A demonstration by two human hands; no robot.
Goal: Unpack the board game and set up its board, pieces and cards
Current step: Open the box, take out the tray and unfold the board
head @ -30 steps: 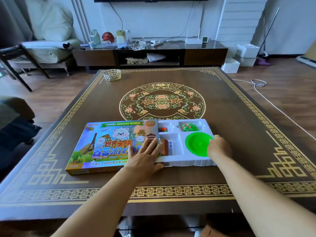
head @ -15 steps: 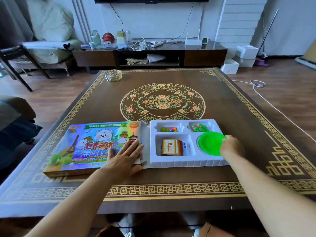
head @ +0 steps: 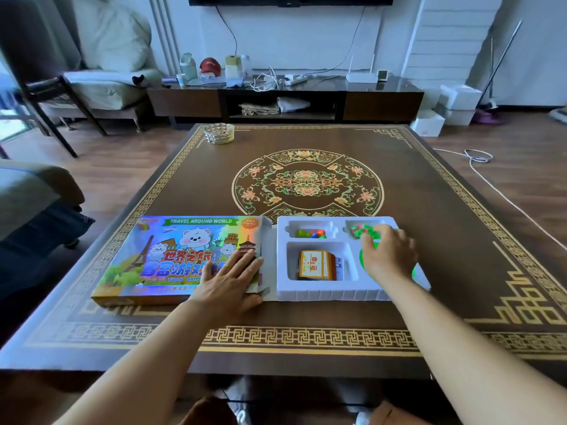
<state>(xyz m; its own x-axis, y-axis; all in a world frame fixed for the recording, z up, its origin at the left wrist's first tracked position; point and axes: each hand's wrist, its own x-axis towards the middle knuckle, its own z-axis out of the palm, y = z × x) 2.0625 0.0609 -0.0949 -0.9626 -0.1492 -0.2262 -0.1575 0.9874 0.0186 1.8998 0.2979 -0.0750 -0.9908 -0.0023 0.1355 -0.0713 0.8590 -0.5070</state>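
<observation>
Key relation: the white tray (head: 334, 294) lay in the lower centre-right of the frame, out of the game box (head: 171, 259) and just beside the box's right end, its long axis running left to right across the table (head: 460, 240).
Nearer hand: the right hand (head: 388, 253) was over the tray's right-hand compartments; the left hand (head: 228, 280) was on the box, not the tray.
Right hand: fingers loosely bent, pointing up-frame, covering most of the green disc (head: 365, 256) and reaching the edge of the small green and red pieces (head: 359, 231); whether it gripped the disc could not be told.
Left hand: flat and spread, pressing on the box's right end, holding nothing.
Other contents: the card deck (head: 317, 265) sat in the tray's lower middle compartment, left of the right hand; coloured pawns (head: 310, 233) in the upper left compartment.
Likely next step: lifting the disc or pieces out, a judgement only.
Board: not seen, probably inside the box.
</observation>
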